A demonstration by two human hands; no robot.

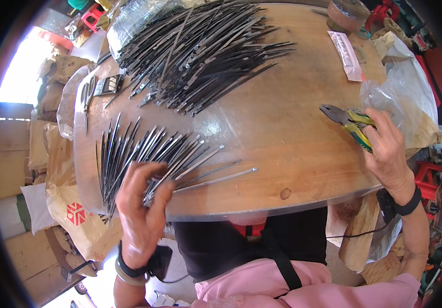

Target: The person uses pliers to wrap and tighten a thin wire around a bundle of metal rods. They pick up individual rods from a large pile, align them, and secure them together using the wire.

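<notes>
A person's right hand (387, 149) is gripping dark-jawed pliers (344, 119) with green-and-yellow handles over a wooden table (287, 149), while the left hand (141, 205) is resting, curled, at slender, glossy black strips (144, 146) fanning across the near-left side; whether it is pinching any cannot be told.

The left grip (143, 205) curls, thumb (160, 201) and forefinger (150, 169) parted, while the right grip (386, 151) is clasped.

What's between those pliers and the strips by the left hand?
Nothing but bare tabletop between the pliers and those dark strips, as the head view shows.
</notes>
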